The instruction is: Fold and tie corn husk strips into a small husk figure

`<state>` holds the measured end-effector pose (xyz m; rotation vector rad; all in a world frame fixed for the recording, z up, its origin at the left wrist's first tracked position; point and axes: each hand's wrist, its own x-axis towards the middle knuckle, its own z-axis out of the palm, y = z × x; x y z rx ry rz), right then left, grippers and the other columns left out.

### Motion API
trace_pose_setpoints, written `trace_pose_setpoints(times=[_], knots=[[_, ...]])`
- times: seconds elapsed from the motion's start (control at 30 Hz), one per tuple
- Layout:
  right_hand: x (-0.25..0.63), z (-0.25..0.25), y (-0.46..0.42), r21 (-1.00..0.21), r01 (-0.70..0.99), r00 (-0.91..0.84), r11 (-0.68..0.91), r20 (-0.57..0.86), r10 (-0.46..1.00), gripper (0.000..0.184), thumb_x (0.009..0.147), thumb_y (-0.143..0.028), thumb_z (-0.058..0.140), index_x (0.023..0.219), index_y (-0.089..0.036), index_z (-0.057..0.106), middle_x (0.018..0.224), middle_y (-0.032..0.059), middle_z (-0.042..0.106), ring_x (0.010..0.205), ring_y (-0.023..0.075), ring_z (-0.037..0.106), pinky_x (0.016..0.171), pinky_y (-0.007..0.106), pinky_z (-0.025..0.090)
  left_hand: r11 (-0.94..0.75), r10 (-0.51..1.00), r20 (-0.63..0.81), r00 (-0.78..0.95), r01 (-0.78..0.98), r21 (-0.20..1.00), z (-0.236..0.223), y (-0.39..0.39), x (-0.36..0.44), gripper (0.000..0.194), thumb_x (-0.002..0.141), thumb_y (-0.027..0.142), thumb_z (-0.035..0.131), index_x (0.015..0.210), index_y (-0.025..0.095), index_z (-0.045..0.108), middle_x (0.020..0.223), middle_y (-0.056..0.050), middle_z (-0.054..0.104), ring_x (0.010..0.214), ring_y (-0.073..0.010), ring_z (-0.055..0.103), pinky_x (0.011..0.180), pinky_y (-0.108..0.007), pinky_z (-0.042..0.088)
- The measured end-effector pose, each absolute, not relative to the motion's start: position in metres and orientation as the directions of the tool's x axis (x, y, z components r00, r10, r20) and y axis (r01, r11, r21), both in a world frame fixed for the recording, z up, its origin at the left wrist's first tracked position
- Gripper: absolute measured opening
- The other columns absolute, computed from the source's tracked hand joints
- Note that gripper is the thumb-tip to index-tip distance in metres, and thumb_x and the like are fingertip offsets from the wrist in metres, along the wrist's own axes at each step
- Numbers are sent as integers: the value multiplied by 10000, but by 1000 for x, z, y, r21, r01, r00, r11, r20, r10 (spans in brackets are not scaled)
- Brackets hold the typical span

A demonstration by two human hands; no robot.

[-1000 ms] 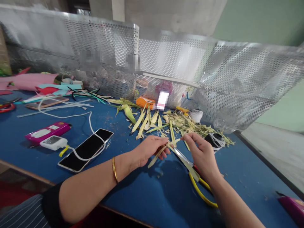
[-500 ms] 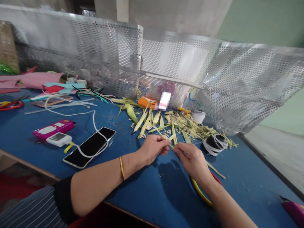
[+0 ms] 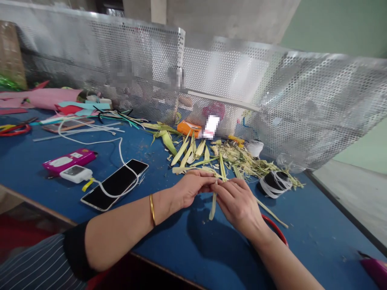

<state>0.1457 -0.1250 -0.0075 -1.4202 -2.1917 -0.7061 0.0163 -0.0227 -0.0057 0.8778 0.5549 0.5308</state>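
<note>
Centrally, we see the husk strip (image 3: 213, 208) hanging over the blue counter (image 3: 169, 253) from where our left hand (image 3: 195, 187) and right hand (image 3: 238, 201) meet. We note each grip narrow, pinching the strip, fingertips close together. To handle it well, we judge, we should pinch firmly but pull gently and evenly, lest the thin strip split.

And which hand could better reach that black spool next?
Probably the right hand: the black spool is to its right; the left hand is farther. Both are busy with a leaf strip.
</note>
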Motion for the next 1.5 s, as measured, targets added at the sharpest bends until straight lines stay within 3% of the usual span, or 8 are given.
trace_pose_setpoints(times=[0.27,0.47,0.6,0.7,0.77,0.93,1.1,1.5], knots=[[142,-16,-125,144,889,-423,434,617,663,311,938,-55,361,810,-183,614,709,35,628,682,160,547,832,319,411,541,680,-271,682,-216,813,0,-33,18,172,611,46,784,716,120,669,692,-16,663,677,-99,616,667,-205,466],[142,-12,-128,115,902,-386,416,645,660,277,948,-88,399,1089,-180,619,836,59,683,775,181,605,846,352,420,503,682,-257,685,-184,845,-2,-29,17,137,677,55,713,792,115,668,710,-27,665,643,-101,607,628,-217,473],[152,-10,-128,-132,982,5,134,729,685,205,943,-276,512,1103,-200,615,964,99,687,905,242,624,818,373,430,521,632,-260,731,-151,840,0,-25,15,78,754,81,640,820,117,657,679,-16,629,583,-107,600,633,-269,506],[158,-12,-126,-386,919,164,83,565,809,196,943,-365,505,892,-226,634,794,36,696,764,207,636,736,322,441,521,603,-255,756,-131,844,2,-25,14,77,754,96,629,822,119,655,676,-11,614,583,-100,592,603,-253,489],[157,-13,-125,-476,875,170,86,469,867,260,951,-367,483,771,-231,610,653,-5,652,641,169,593,656,279,419,506,599,-260,757,-106,856,1,-26,14,83,749,144,657,828,121,660,682,-9,611,598,-102,592,579,-244,472],[152,-14,-126,-448,886,128,118,481,867,278,954,-344,484,719,-232,581,652,-8,636,676,166,559,705,274,391,392,681,-235,693,-75,917,-3,-28,17,129,753,210,707,815,99,683,683,-22,623,571,-88,564,494,-212,388],[150,-12,-128,-455,883,142,110,485,863,297,943,-332,490,672,-233,559,617,-7,617,656,168,550,677,271,382,409,692,-268,670,-58,911,-1,-30,17,114,769,198,697,736,88,688,625,-30,617,536,-78,532,454,-202,319],[155,-11,-126,-613,787,239,75,415,878,259,906,-372,528,731,-209,628,636,-17,609,606,144,520,604,255,365,356,679,-236,695,-30,934,3,-28,16,165,845,229,625,777,104,707,697,-41,653,579,-88,582,472,-201,385]])
